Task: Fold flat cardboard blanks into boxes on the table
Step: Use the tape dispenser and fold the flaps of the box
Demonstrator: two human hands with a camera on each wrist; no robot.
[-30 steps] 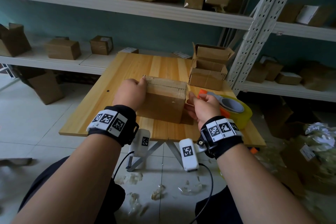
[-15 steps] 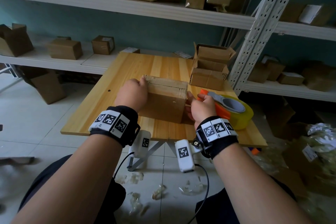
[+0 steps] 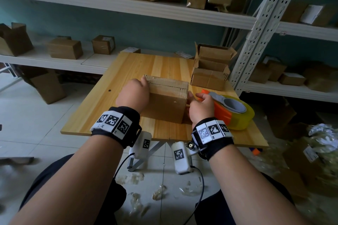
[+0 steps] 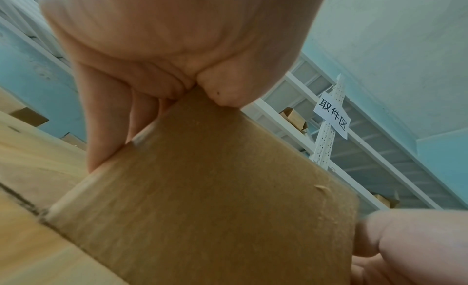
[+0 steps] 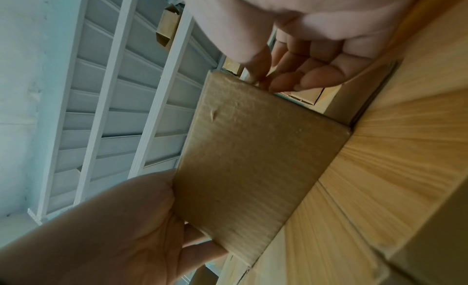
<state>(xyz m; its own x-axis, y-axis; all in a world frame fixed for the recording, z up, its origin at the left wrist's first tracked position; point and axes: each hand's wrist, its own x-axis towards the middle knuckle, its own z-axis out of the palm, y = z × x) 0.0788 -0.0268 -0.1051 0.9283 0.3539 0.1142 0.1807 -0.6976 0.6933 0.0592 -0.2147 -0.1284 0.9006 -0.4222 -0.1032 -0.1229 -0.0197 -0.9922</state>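
Gripping a brown box (image 3: 167,101) from both ends, a person steadies it near the middle of a wooden table (image 3: 102,113). At left, the left hand (image 3: 132,95) clasps the box's left end, thumb over the top edge and fingers (image 4: 108,117) wrapped down the side, as the left wrist view shows. The box stands on the table with its top flaps shut and a seam running along the top. At its right end, the right hand (image 3: 200,105) pinches the upper right corner, thumb and curled fingertips (image 5: 311,79) meeting at the edge. Just right of that hand lies a tape dispenser (image 3: 230,110), orange with a yellowish roll. Behind it, at the table's far right corner, a stack of boxes (image 3: 210,67) stands with flaps open. Shelves (image 3: 128,5) of cartons line the wall beyond.
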